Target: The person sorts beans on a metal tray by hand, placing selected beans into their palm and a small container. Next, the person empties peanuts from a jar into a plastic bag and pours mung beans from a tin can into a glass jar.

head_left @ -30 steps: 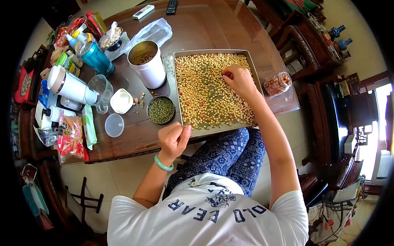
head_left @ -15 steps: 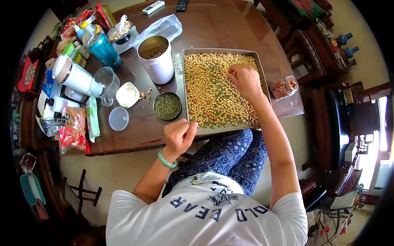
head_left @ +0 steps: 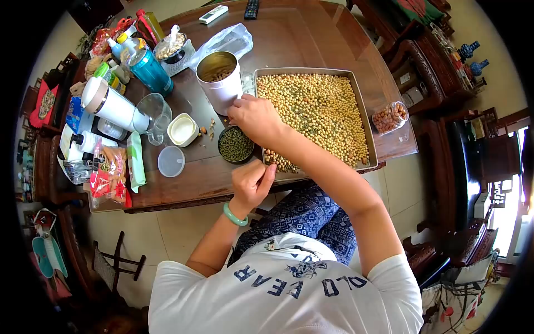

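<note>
Right hand [head_left: 255,118] reaches across to the left, fingers drawn nearly closed; whether anything is pinched inside, I can't tell. It's just above the dark round bowl [head_left: 219,148] of green beans [head_left: 236,146], overlapping the lower edge of the white cylindrical canister [head_left: 220,92]; contact is unclear. Left hand [head_left: 251,182], below the bowl at the tray's near left corner, is curled with the thumb out, and its contents are hidden too.

Right forearm blocks part of the rectangular metal tray [head_left: 306,70], which lies on the glossy brown wooden table [head_left: 303,33]. Left of the bowl: a clear round lid [head_left: 171,161] and a white square tub [head_left: 183,131]. To the tray's right, a clear jar of reddish nuts [head_left: 390,117].

Dark letters on the white shirt [head_left: 300,300] include "EAR"; the red-and-clear packet's [head_left: 111,172] print is too small. In the tray, yellow round beans [head_left: 336,106] dominate, green ones scattered through the middle.
</note>
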`<state>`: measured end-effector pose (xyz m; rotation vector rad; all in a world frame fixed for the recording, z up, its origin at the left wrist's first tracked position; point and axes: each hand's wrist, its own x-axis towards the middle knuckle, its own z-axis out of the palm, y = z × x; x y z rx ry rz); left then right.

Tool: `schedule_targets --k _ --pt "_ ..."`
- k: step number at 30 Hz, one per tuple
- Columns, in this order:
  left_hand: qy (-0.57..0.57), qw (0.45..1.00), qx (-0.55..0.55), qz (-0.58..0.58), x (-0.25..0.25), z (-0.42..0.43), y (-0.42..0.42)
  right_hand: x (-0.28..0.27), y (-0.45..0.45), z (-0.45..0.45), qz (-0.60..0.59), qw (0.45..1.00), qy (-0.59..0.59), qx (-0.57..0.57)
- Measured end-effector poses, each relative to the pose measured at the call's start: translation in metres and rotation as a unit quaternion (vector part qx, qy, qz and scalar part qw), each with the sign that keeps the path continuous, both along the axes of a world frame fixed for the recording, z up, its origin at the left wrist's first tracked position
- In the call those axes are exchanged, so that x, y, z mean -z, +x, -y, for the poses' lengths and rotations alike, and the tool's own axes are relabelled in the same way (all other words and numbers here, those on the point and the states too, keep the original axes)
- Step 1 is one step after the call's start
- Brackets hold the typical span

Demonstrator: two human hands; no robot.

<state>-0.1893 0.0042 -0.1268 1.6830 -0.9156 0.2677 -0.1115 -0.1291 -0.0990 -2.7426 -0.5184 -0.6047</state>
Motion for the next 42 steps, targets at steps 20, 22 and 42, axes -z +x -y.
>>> schedule_targets --k 20,22,42 --pt "0.004 1.0 0.0 -0.004 0.007 0.0 0.001 0.008 -0.033 0.051 -0.094 0.991 0.091 0.039" --pt "-0.006 1.0 -0.008 -0.005 0.004 0.002 0.0 0.017 -0.028 0.05 -0.11 0.99 0.077 0.053" --pt "0.016 1.0 0.01 -0.023 0.003 0.003 -0.002 -0.086 -0.207 0.244 -0.008 0.883 0.167 0.438"
